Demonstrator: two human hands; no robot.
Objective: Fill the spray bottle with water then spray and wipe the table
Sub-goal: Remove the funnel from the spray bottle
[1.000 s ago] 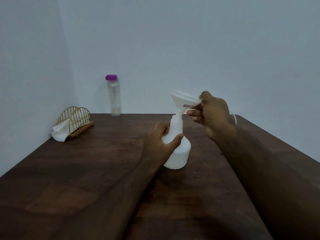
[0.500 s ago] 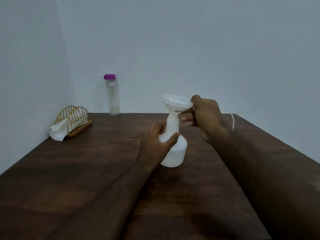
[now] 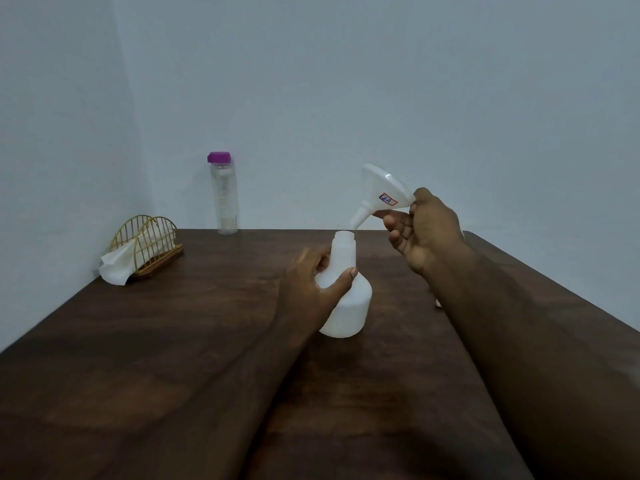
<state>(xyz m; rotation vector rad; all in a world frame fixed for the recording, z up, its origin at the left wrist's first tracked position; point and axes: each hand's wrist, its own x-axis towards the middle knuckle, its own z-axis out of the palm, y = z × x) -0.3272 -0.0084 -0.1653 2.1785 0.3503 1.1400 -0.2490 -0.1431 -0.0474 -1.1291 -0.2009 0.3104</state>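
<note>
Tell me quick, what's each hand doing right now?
Left hand: grips the white plastic spray bottle by its neck.
Right hand: pinches the white plastic funnel, tilted, spout near the bottle's mouth.

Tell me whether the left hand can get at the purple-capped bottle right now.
Probably not at once: the left hand grips the spray bottle. Nothing stands between it and the purple-capped bottle, so letting go frees it.

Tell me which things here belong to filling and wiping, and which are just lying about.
For the job: spray bottle in left hand; funnel in right hand; purple-capped water bottle; napkins, likely for wiping; table.
Lying about: wire rack holding them; small white piece beside the right forearm, too hidden to name.
</note>
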